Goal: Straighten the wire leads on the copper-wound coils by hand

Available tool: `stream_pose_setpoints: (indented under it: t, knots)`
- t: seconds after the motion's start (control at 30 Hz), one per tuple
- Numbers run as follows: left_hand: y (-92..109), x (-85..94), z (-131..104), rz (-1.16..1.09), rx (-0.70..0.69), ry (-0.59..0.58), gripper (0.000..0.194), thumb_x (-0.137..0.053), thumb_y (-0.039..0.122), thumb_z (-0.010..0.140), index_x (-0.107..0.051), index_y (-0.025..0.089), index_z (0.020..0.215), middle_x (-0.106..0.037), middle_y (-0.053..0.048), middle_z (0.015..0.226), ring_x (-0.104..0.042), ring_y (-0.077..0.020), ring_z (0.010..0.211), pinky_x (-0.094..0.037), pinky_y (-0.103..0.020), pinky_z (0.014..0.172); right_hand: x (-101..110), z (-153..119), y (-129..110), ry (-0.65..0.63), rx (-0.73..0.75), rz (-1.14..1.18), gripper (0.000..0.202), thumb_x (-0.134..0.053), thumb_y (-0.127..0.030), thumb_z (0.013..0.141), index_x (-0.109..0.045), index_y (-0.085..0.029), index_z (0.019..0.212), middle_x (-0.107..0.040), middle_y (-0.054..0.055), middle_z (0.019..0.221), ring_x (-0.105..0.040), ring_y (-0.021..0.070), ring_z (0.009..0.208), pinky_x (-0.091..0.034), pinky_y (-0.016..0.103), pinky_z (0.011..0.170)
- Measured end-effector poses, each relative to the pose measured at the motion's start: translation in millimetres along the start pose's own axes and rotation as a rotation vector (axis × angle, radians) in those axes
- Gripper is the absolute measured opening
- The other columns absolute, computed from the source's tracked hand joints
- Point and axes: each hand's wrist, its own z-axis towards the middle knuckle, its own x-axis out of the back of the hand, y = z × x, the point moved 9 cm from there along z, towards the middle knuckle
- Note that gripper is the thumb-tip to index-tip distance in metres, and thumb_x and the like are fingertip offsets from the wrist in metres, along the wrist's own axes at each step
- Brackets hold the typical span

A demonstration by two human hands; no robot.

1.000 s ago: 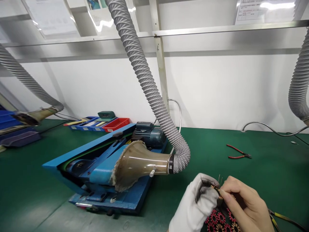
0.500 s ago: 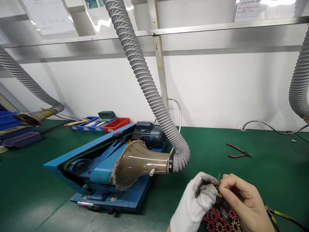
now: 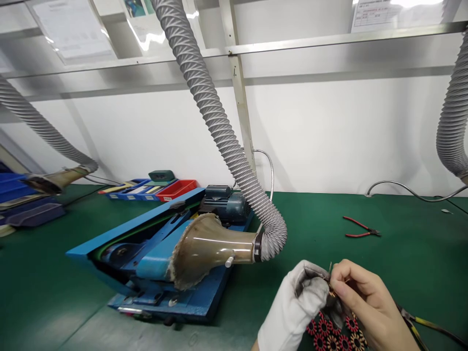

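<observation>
My left hand (image 3: pixel 298 304), in a white glove, is closed round a small copper-wound stator (image 3: pixel 332 293), mostly hidden by my fingers. A thin wire end sticks up from it between my hands. Bare, my right hand (image 3: pixel 371 300) pinches at the stator's wires with thumb and forefinger; the exact spot they grip is covered. Just beneath both hands lie several round stators (image 3: pixel 332 339) with red or copper-coloured teeth. Close to my right wrist is a yellow-handled hand tool (image 3: pixel 417 321), partly hidden.
Red-handled cutting pliers (image 3: pixel 363 233) lie on the green bench mat (image 3: pixel 310 219). On the left stands a blue belt machine (image 3: pixel 157 263) with a suction hood (image 3: pixel 204 248) and grey hose (image 3: pixel 219 122). Blue and red trays (image 3: pixel 177 189) sit behind it.
My right fingers have shifted very slightly at the stator's wires, while my left hand keeps its hold. The view has moved a little.
</observation>
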Motion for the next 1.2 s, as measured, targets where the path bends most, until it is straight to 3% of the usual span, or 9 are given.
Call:
stream_pose_setpoints:
  t: [0.13,0.33,0.63,0.77,0.87,0.97,1.1,1.2]
  knots:
    - [-7.8,1.7,-2.4,-0.085,0.037,0.018,0.044,-0.067,0.061,0.076,-0.057,0.018,0.079,-0.043,0.004,0.066,-0.038,-0.0117,0.061,-0.035,-0.025,0.060,-1.7,-4.1,-2.5,0.098,-0.002,0.004,0.042,-0.061,-0.057,0.088,-0.057,-0.020,0.068,-0.040,-0.005,0.061,-0.029,0.0134,0.057,-0.023,0.027,0.053]
    - [-3.9,-1.3,-6.0,-0.127,0.043,0.008,0.044,-0.070,0.060,0.075,-0.056,0.018,0.074,-0.041,0.004,0.066,-0.035,-0.0116,0.064,-0.032,-0.025,0.061,-0.4,-6.3,-4.1,0.150,0.057,-0.048,0.045,-0.065,-0.058,0.084,-0.058,-0.020,0.062,-0.045,-0.004,0.058,-0.036,0.0137,0.057,-0.024,0.028,0.056]
    - [1.4,2.8,-4.0,-0.103,0.027,0.025,0.043,-0.072,0.057,0.076,-0.061,0.016,0.076,-0.048,0.003,0.069,-0.041,-0.0109,0.066,-0.037,-0.023,0.062,5.0,-5.6,0.6,0.268,-0.001,0.067,0.038,-0.068,-0.053,0.084,-0.062,-0.020,0.066,-0.040,-0.005,0.059,-0.030,0.0106,0.052,-0.028,0.022,0.048]
    - [-4.0,-0.9,-4.4,-0.199,0.043,-0.010,0.046,-0.075,0.057,0.073,-0.069,0.016,0.092,-0.059,-0.002,0.081,-0.051,-0.0137,0.071,-0.043,-0.024,0.065,9.8,-4.0,-9.8,0.214,0.214,-0.052,0.023,-0.065,-0.038,0.090,-0.067,-0.023,0.072,-0.053,-0.003,0.062,-0.042,0.0108,0.053,-0.036,0.018,0.048]
    - [-7.0,-3.9,-3.1,-0.224,0.018,-0.035,0.054,-0.075,0.060,0.070,-0.073,0.015,0.099,-0.066,-0.008,0.089,-0.058,-0.0168,0.075,-0.047,-0.027,0.068,11.4,-7.3,-17.9,0.183,0.328,-0.148,0.020,-0.060,-0.031,0.094,-0.065,-0.025,0.075,-0.054,-0.003,0.065,-0.050,0.0120,0.058,-0.041,0.017,0.053]
    - [-4.9,-1.4,-0.6,-0.235,-0.068,-0.028,0.054,-0.078,0.061,0.066,-0.074,0.015,0.092,-0.069,-0.008,0.086,-0.061,-0.0172,0.075,-0.049,-0.029,0.074,12.8,-8.3,-19.6,0.154,0.312,-0.232,0.024,-0.056,-0.030,0.095,-0.060,-0.023,0.071,-0.050,-0.004,0.065,-0.048,0.0124,0.057,-0.041,0.018,0.053]
    - [-0.8,5.6,-1.4,-0.298,-0.126,-0.016,0.049,-0.078,0.060,0.067,-0.070,0.018,0.091,-0.070,-0.010,0.099,-0.063,-0.0164,0.073,-0.050,-0.029,0.070,7.2,-2.8,-18.0,0.008,0.262,-0.427,0.028,-0.058,-0.028,0.091,-0.054,-0.021,0.064,-0.049,-0.003,0.060,-0.048,0.0131,0.054,-0.039,0.022,0.052]
    - [2.4,10.8,-5.1,-0.305,-0.104,-0.008,0.054,-0.078,0.066,0.063,-0.066,0.018,0.088,-0.069,-0.006,0.084,-0.060,-0.0141,0.066,-0.046,-0.025,0.062,6.2,-0.5,-12.7,-0.059,0.227,-0.477,0.032,-0.055,-0.030,0.093,-0.053,-0.020,0.062,-0.050,-0.002,0.058,-0.048,0.0138,0.052,-0.038,0.023,0.050]
